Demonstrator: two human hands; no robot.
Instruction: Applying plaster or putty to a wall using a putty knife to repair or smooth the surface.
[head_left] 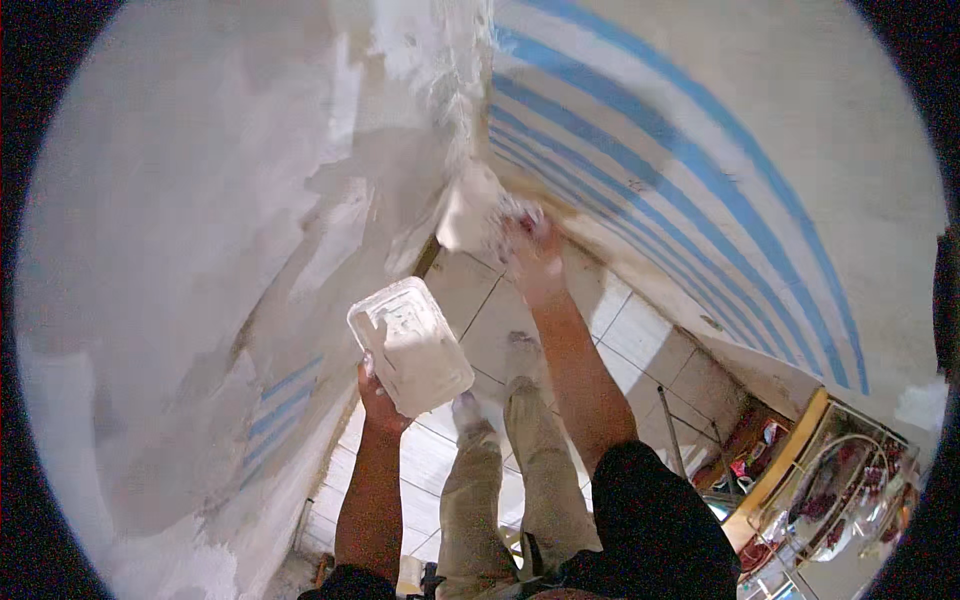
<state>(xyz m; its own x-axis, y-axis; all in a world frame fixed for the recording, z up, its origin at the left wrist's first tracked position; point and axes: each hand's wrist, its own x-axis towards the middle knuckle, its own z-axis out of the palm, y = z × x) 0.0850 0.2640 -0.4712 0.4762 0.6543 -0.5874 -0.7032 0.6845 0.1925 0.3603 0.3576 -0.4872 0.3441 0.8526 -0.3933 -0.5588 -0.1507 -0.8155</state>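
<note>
My left hand [378, 395] grips the side of a shallow rectangular white tub [420, 350], tilted, with pale wet filler smeared over its inside. Up at the corner where two walls meet, my right hand [530, 245] is closed around a whitish flat scraper [468, 208]. Its broad end lies against or very close to the corner; motion blur and filler hide its handle and exact edge. White filler coats the hand's fingers. Rough pale patches cover the left wall [200, 250], and fresh-looking white streaks run up the corner [465, 110].
Blue curved stripes mark the right wall [620, 110]. Below lies a tiled floor [490, 300], with my legs [510, 480] standing between the walls. At lower right are a thin metal stand [690, 440] and a wooden-edged rack [840, 480] with cluttered items.
</note>
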